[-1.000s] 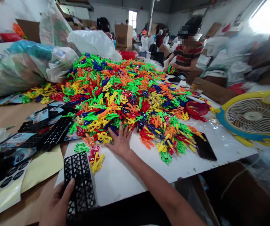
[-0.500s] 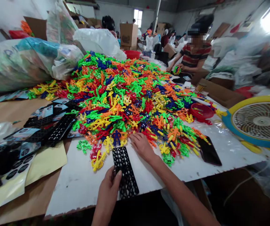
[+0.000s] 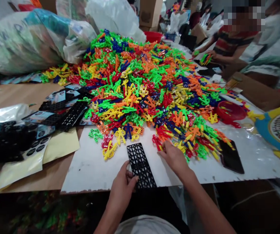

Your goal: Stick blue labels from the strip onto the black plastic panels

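Observation:
My left hand [image 3: 124, 182] grips the left edge of a black perforated plastic panel [image 3: 141, 164], thumb on top and fingers at its side. The panel lies at the near edge of the white board, its slots bare. My right hand [image 3: 176, 161] is to the right of the panel, its fingers curled and closed at the lower end of a red plastic toy figure [image 3: 156, 142]. A large heap of small toy figures [image 3: 135, 94] in green, orange, yellow, red and blue rises just beyond. A yellow figure [image 3: 120, 135] and a blue figure [image 3: 128, 130] lie at its front edge.
Black panels with printed cards [image 3: 54, 112] lie at left, beside yellowish paper sheets [image 3: 61, 146]. At right are a phone [image 3: 232, 159], a red basket [image 3: 231, 112] and a yellow-and-blue fan [image 3: 276, 130]. Full plastic bags [image 3: 32, 42] stand behind. Another person [image 3: 230, 45] sits at far right.
The view has tilted down and shifted left. My right hand has moved right along the heap's front, away from the panel's top, and its fingers have closed. The left hand still holds the panel.

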### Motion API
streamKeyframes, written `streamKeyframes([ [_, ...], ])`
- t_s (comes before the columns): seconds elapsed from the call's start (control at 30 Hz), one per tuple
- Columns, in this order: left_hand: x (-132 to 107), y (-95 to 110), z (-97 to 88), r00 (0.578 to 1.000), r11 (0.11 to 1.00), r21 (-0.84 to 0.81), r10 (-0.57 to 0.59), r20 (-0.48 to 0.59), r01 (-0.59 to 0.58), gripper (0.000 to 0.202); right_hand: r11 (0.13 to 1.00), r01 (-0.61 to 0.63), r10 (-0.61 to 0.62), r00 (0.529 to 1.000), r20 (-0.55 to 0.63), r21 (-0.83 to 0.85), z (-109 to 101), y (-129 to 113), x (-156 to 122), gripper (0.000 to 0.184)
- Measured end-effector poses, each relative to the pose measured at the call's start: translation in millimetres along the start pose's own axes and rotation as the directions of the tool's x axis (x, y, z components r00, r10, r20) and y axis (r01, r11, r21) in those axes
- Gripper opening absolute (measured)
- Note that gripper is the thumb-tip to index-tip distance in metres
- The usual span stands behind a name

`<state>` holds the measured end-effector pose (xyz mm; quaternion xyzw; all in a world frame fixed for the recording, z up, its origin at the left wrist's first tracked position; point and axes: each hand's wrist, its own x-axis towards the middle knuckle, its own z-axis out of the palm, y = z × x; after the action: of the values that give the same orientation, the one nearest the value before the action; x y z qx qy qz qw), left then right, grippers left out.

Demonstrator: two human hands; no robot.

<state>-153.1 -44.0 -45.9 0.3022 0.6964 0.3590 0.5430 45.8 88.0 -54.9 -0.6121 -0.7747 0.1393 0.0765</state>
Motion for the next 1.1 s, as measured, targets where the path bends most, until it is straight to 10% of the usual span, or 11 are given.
streamKeyframes([
  [0.17,-13,-7,6.2,1.0,0.998,0.067,-0.011,0.025,0.01,0.069,0.901,0.001,-0.039,0.996,0.08,0.433,-8,0,-1,0.035],
  [0.3,-14,-7,3.8,0.985,0.896,0.426,0.164,-0.06,-0.123,0.05,0.68,-0.065,-0.082,0.983,0.164,0.73,5,-24,2,0.029],
  [0.5,7,-12,-7.0,0.691,0.467,0.668,0.716,0.099,-0.579,0.047,0.446,-0.081,-0.055,0.992,0.117,0.891,20,-56,12,0.037],
  [0.7,36,-13,1.6,0.736,0.67,0.684,0.612,-0.289,-0.289,0.046,0.408,-0.102,0.058,0.995,0.085,0.907,20,-44,8,0.04],
  [0.93,35,-17,0.2,0.588,0.494,0.667,0.802,-0.103,-0.558,0.028,0.349,-0.153,0.067,0.988,0.138,0.925,23,-62,1,0.037],
  [1.1,30,-22,0.5,0.603,0.456,0.704,0.796,-0.049,-0.545,0.025,0.306,-0.118,0.024,0.993,0.116,0.945,43,-92,9,0.038],
])
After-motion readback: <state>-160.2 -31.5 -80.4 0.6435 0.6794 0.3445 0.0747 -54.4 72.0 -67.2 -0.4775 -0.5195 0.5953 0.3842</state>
